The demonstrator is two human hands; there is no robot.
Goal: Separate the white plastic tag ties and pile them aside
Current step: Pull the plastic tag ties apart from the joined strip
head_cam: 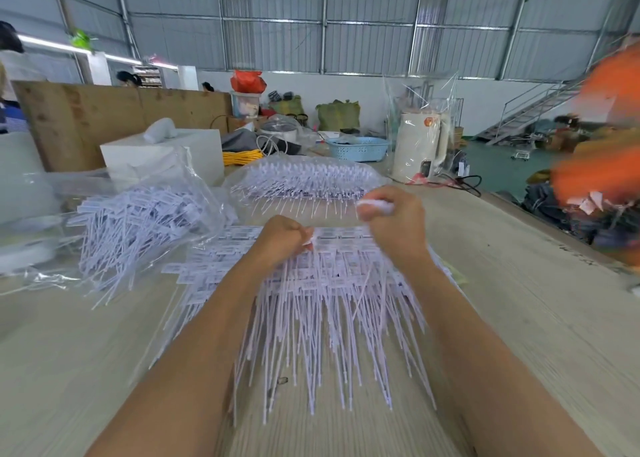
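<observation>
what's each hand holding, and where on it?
Right hand: grip on a blurred white piece, probably a pulled-off tie, by one end. Left hand: pinching the tag end of the tie pile beneath it.

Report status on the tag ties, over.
Left hand gripping the tag ties at their heads. Right hand holding a pulled-off white piece. Loose pile left. Nothing obstructing.
</observation>
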